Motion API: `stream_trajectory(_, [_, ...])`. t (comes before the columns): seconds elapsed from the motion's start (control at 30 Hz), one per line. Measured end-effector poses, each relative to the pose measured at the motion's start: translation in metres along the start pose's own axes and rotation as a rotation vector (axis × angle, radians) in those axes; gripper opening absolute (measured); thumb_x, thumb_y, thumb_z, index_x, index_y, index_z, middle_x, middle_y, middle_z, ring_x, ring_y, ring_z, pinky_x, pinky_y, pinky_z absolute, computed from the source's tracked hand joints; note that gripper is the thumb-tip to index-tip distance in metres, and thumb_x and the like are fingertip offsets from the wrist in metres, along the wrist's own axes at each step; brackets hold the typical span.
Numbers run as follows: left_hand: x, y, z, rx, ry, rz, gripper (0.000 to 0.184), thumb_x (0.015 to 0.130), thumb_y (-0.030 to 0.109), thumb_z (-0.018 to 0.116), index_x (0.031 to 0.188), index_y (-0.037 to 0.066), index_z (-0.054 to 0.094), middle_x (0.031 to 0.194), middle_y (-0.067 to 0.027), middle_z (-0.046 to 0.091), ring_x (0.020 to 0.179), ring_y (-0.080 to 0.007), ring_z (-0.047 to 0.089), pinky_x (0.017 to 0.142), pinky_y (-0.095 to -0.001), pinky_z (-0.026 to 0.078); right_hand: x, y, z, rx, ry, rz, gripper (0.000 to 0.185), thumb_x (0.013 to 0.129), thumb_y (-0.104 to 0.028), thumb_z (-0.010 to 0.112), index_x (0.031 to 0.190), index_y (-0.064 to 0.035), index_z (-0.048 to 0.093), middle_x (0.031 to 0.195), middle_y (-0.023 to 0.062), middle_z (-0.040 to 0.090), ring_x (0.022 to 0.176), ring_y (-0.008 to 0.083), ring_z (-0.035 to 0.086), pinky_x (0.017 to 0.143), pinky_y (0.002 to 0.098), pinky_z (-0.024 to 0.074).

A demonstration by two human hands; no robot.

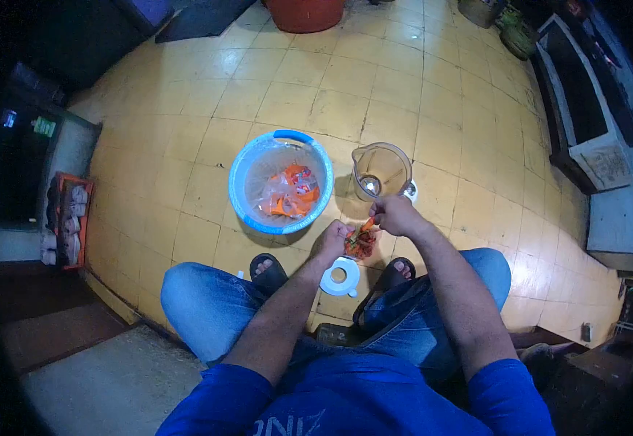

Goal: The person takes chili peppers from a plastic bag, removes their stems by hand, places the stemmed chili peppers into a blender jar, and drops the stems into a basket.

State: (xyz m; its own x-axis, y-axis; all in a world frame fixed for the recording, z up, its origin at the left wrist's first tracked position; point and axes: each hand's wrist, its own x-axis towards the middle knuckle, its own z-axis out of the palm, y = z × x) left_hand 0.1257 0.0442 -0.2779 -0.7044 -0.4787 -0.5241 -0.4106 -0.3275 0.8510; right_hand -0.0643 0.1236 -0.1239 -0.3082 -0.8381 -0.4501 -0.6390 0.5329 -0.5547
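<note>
My left hand [335,238] is closed on the side of a small clear container or bag [361,245] of red and dark pieces that look like chillies; which of the two it is, I cannot tell. Above it, the fingers of my right hand [395,215] pinch a slim orange-red piece [369,224] whose exact kind is too small to make out. Just beyond my right hand stands a clear blender jug [382,171], with a bit of its white base showing at the right. A white ring-shaped lid [340,277] lies on the floor between my feet.
A blue basket [238,190] lined with clear plastic holds orange and red packets [291,192], left of the jug. Yellow tiles [316,80] cover the floor. A red tub [305,14] stands far ahead, a shoe rack [69,218] at left, a pale cabinet [607,160] at right.
</note>
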Motion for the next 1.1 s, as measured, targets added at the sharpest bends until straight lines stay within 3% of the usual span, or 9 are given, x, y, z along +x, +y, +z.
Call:
stream_trajectory(0.23, [-0.003,0.009,-0.006,0.070,0.004,-0.040,0.013,0.103,0.010,0.041,0.093,0.006,0.049,0.116,-0.0129,0.064,0.105,-0.0182,0.058,0.094,-0.0327,0.046,0.000,-0.015,-0.053,0.285,0.072,0.014,0.008,0.083,-0.004,0.069,0.089,0.0007,0.068,0.075,0.0094,0.069,0.069,0.0154,0.066,0.064,0.0296,0.0525])
stream_trajectory(0.3, [-0.012,0.016,-0.004,-0.027,-0.013,-0.028,0.014,0.103,0.011,0.041,0.094,0.005,0.050,0.115,-0.0129,0.065,0.106,-0.0186,0.059,0.093,-0.0330,0.046,-0.009,-0.028,-0.070,0.088,0.325,0.014,0.012,0.084,-0.008,0.070,0.094,0.0003,0.069,0.075,0.0119,0.069,0.071,0.0168,0.068,0.065,0.0314,0.0533])
stream_trajectory(0.33, [-0.017,0.020,-0.004,-0.026,-0.014,-0.034,0.014,0.103,0.011,0.041,0.094,0.005,0.050,0.115,-0.0129,0.065,0.106,-0.0186,0.059,0.093,-0.0330,0.046,-0.014,-0.034,-0.075,0.141,0.399,0.066,0.017,0.081,-0.018,0.072,0.092,-0.0045,0.071,0.082,0.0180,0.070,0.075,0.0309,0.069,0.070,0.0406,0.0538])
stream_trajectory(0.43, [-0.018,0.027,-0.006,-0.052,0.010,-0.108,0.014,0.103,0.011,0.040,0.095,0.005,0.050,0.115,-0.0133,0.065,0.105,-0.0186,0.060,0.093,-0.0335,0.047,-0.023,-0.040,-0.072,0.065,0.463,0.033,0.017,0.081,-0.017,0.071,0.093,-0.0052,0.071,0.082,0.0175,0.070,0.077,0.0323,0.069,0.072,0.0417,0.0540])
stream_trajectory(0.67, [-0.022,0.038,-0.005,-0.146,-0.021,-0.082,0.014,0.104,0.012,0.039,0.097,0.005,0.048,0.113,-0.0123,0.063,0.098,-0.0202,0.059,0.091,-0.0366,0.049,-0.019,-0.035,-0.001,-0.300,-0.129,-0.103,0.031,0.073,-0.012,0.068,0.104,-0.0112,0.069,0.103,0.0173,0.067,0.095,0.0337,0.065,0.081,0.0453,0.0532])
stream_trajectory(0.83, [-0.036,0.072,-0.001,-0.217,-0.009,0.003,0.013,0.103,0.011,0.041,0.095,0.006,0.050,0.108,-0.0109,0.062,0.100,-0.0175,0.056,0.094,-0.0354,0.045,-0.019,-0.030,0.014,-0.349,-0.055,-0.143,0.035,0.076,-0.015,0.068,0.111,-0.0143,0.068,0.093,0.0165,0.064,0.091,0.0351,0.065,0.079,0.0451,0.0536])
stream_trajectory(0.93, [-0.041,0.087,0.004,-0.176,0.039,-0.065,0.014,0.103,0.011,0.042,0.094,0.006,0.051,0.108,-0.0096,0.062,0.097,-0.0161,0.055,0.094,-0.0345,0.044,-0.024,-0.032,0.015,-0.374,0.027,-0.169,0.031,0.078,-0.016,0.067,0.108,-0.0133,0.067,0.100,0.0170,0.063,0.095,0.0345,0.064,0.080,0.0442,0.0536])
stream_trajectory(1.0, [-0.031,0.074,0.002,-0.179,0.011,-0.061,0.014,0.103,0.011,0.042,0.094,0.006,0.052,0.108,-0.0088,0.062,0.097,-0.0157,0.055,0.093,-0.0345,0.044,-0.027,-0.036,0.010,-0.422,-0.130,-0.093,0.031,0.081,-0.021,0.067,0.112,-0.0134,0.066,0.114,0.0149,0.057,0.107,0.0338,0.061,0.085,0.0437,0.0528])
stream_trajectory(1.1, [-0.030,0.074,0.005,-0.210,-0.009,-0.060,0.013,0.103,0.011,0.043,0.095,0.006,0.053,0.107,-0.0081,0.061,0.097,-0.0156,0.055,0.092,-0.0347,0.044,-0.024,-0.026,0.016,-0.414,-0.064,-0.124,0.031,0.080,-0.018,0.067,0.110,-0.0104,0.066,0.110,0.0161,0.060,0.104,0.0337,0.061,0.087,0.0432,0.0517])
